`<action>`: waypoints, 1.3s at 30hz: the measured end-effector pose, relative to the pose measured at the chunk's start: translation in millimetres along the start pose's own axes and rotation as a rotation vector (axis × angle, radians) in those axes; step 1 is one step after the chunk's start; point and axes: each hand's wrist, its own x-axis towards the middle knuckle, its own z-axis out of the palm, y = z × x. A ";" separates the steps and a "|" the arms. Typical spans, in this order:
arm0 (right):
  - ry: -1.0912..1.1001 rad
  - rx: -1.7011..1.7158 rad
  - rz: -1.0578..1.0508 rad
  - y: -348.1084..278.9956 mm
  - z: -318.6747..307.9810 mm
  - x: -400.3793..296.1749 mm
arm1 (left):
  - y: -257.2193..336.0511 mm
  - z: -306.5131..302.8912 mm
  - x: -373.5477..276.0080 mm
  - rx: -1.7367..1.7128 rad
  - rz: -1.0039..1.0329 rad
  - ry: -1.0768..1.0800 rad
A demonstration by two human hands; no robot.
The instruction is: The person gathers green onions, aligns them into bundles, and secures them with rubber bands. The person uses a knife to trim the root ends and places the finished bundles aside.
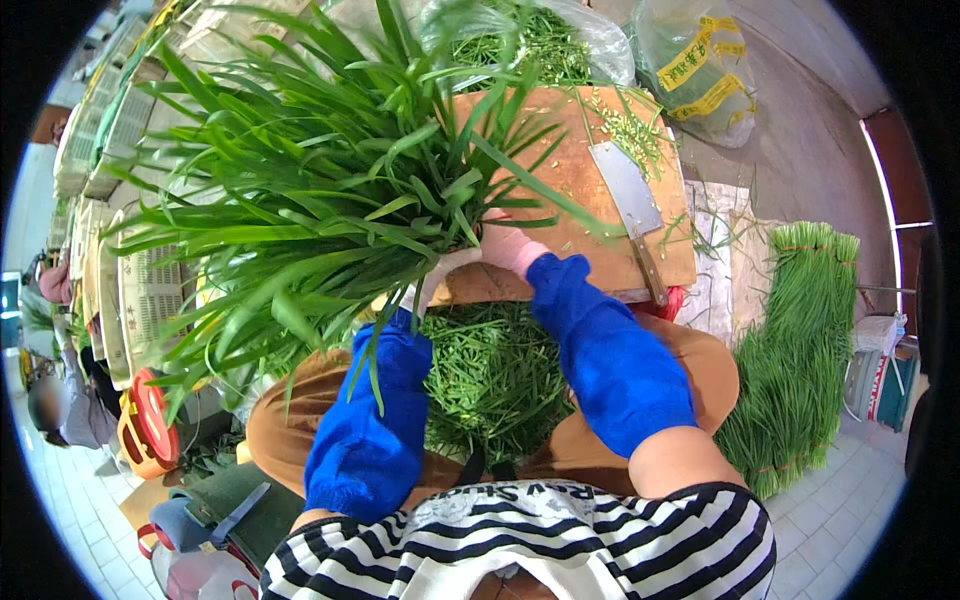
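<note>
A big loose bunch of long green leaves, probably garlic chives (337,195), fans out to the left above the wooden chopping board (592,255). My left hand (447,274), in a whitish glove, grips the bunch from below; leaves cover part of it. From the right, my right hand (511,244), in a pink glove, also holds it near the gathered end, its fingertips hidden by leaves. On the board's right side lies a cleaver (626,187), its wooden handle pointing towards me over the edge. Small pale cut pieces (634,135) are scattered beyond the blade.
Cut green leaves (495,375) are heaped between my knees. Tied bundles of thin green stalks (795,352) lie at right. Beyond the board are plastic bags (697,67) of greens. Plastic crates (150,292) line the left, near an orange-and-red stool (154,424) and another person (82,412).
</note>
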 end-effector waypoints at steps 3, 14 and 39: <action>0.156 -0.106 -0.167 -11.5 5.1 2.6 | 6.8 2.0 0.5 -0.085 0.027 0.012; 0.390 1.034 0.330 -105.8 20.0 -45.6 | 65.4 -21.8 -23.9 0.205 -0.109 -0.191; -0.040 -0.760 0.331 -100.3 19.5 -75.3 | 22.6 -98.1 -50.7 1.027 0.524 0.251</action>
